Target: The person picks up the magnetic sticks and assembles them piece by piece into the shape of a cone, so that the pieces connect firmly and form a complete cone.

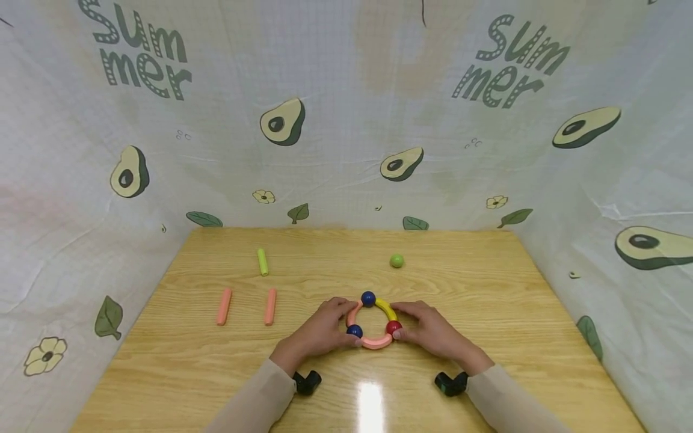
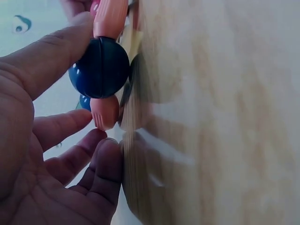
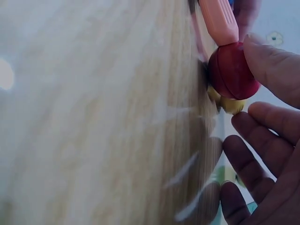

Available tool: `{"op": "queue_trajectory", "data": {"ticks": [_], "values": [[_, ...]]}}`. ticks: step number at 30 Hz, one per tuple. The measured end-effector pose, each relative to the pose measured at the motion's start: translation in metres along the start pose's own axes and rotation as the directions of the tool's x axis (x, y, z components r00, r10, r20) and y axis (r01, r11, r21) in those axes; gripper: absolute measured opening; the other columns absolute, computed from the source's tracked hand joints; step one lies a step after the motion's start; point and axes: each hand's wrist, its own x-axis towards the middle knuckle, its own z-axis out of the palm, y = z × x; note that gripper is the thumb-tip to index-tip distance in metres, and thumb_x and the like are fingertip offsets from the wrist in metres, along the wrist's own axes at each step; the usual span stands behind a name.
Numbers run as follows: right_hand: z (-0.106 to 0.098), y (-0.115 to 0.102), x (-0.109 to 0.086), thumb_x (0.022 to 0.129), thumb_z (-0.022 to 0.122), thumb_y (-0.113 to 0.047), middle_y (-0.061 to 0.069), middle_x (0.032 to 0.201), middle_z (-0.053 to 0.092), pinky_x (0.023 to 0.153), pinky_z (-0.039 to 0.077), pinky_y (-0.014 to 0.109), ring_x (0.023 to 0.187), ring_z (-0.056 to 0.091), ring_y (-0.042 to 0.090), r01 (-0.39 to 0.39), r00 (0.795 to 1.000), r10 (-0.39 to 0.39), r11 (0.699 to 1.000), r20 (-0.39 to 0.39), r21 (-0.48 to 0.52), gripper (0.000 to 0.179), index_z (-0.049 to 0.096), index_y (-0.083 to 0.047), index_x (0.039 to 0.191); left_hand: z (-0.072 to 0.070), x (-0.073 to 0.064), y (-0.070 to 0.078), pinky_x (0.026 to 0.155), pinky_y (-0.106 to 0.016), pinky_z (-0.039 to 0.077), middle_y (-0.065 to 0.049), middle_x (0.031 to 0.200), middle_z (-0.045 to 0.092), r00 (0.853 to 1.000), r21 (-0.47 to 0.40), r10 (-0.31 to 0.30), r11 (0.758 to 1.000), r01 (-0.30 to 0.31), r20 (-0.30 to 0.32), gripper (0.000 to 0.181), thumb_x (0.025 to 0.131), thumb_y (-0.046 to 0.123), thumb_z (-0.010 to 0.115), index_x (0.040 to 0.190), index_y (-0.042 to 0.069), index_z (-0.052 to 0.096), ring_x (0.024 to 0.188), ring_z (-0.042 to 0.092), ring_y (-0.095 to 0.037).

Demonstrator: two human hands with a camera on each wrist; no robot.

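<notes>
In front of me a toy ring of curved rods (image 1: 376, 343) and balls forms a closed loop at the table's middle. My left hand (image 1: 323, 329) grips its left side, thumb by the lower blue ball (image 2: 101, 68) and fingertips at the left pink rod (image 2: 105, 112). On the other side, my right hand (image 1: 430, 329) holds the ring, its thumb against the red ball (image 3: 232, 71) and fingers at the yellow rod (image 3: 231, 105). Another blue ball (image 1: 368, 299) tops the loop. The ring lies flat, at or very near the tabletop.
Two straight salmon rods (image 1: 224, 307) lie to the left on the wooden table (image 1: 460, 270). Behind them is a lime-green rod (image 1: 262, 262). A green ball (image 1: 397, 260) sits beyond the ring. Printed cloth (image 1: 335, 120) hangs at the back and sides.
</notes>
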Motion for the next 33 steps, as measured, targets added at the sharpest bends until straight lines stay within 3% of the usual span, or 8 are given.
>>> {"op": "queue_trajectory", "data": {"ticks": [6, 14, 18, 21, 24, 33], "values": [[-0.001, -0.004, 0.007, 0.099, 0.076, -0.035, 0.011, 0.149, 0.061, 0.114, 0.042, 0.061, 0.137, 0.054, 0.036, 0.037, 0.999, -0.037, 0.999, 0.015, 0.009, 0.058, 0.060, -0.014, 0.150, 0.001, -0.004, -0.004, 0.114, -0.053, 0.044, -0.011, 0.155, 0.048, 0.999, -0.041, -0.024, 0.999, 0.023, -0.030, 0.085, 0.089, 0.049, 0.084, 0.160, 0.017, 0.048, 0.139, 0.051, -0.031], [0.001, -0.003, 0.019, 0.102, 0.072, -0.029, 0.008, 0.147, 0.063, 0.117, 0.041, 0.060, 0.140, 0.054, 0.036, 0.059, 0.998, -0.060, 0.998, 0.010, 0.025, 0.047, 0.064, -0.015, 0.146, 0.001, -0.009, -0.006, 0.097, -0.042, 0.049, -0.007, 0.148, 0.049, 0.997, -0.106, -0.043, 0.994, 0.035, -0.066, 0.081, 0.089, 0.042, 0.086, 0.158, 0.016, 0.051, 0.113, 0.054, -0.019], [0.004, -0.003, 0.024, 0.102, 0.072, -0.027, 0.004, 0.139, 0.068, 0.112, 0.047, 0.054, 0.129, 0.061, 0.028, 0.025, 0.999, -0.024, 0.999, -0.042, 0.035, 0.038, 0.069, -0.017, 0.138, 0.003, -0.012, -0.006, 0.095, -0.040, 0.049, -0.006, 0.143, 0.052, 0.994, -0.137, -0.042, 0.990, 0.028, -0.100, 0.073, 0.091, 0.036, 0.085, 0.153, 0.014, 0.056, 0.111, 0.054, -0.019], [0.007, -0.004, 0.027, 0.101, 0.074, -0.024, 0.000, 0.123, 0.073, 0.099, 0.054, 0.039, 0.109, 0.065, 0.017, 0.002, 0.994, 0.001, 1.000, -0.110, 0.031, 0.031, 0.071, -0.015, 0.131, 0.005, -0.014, -0.006, 0.096, -0.041, 0.050, -0.005, 0.138, 0.053, 0.991, -0.166, -0.050, 0.986, 0.030, -0.123, 0.059, 0.092, 0.031, 0.085, 0.145, 0.014, 0.064, 0.111, 0.054, -0.019], [0.010, -0.003, 0.030, 0.100, 0.075, -0.022, -0.002, 0.110, 0.074, 0.088, 0.054, 0.030, 0.095, 0.063, 0.012, -0.012, 0.985, 0.016, 1.000, -0.171, 0.029, 0.029, 0.072, -0.012, 0.128, 0.008, -0.015, -0.005, 0.096, -0.039, 0.049, -0.003, 0.133, 0.053, 0.988, -0.175, -0.061, 0.984, 0.035, -0.142, 0.045, 0.092, 0.027, 0.085, 0.134, 0.016, 0.071, 0.109, 0.053, -0.018], [0.019, -0.007, 0.032, 0.101, 0.074, -0.029, -0.002, 0.107, 0.074, 0.083, 0.054, 0.031, 0.093, 0.064, 0.012, -0.087, 0.967, 0.096, 0.995, -0.237, 0.046, 0.035, 0.072, -0.012, 0.131, 0.010, -0.018, -0.003, 0.094, -0.037, 0.048, 0.000, 0.129, 0.052, 0.984, -0.139, -0.059, 0.990, 0.035, -0.170, 0.026, 0.094, 0.025, 0.083, 0.118, 0.021, 0.075, 0.106, 0.052, -0.017]]}}
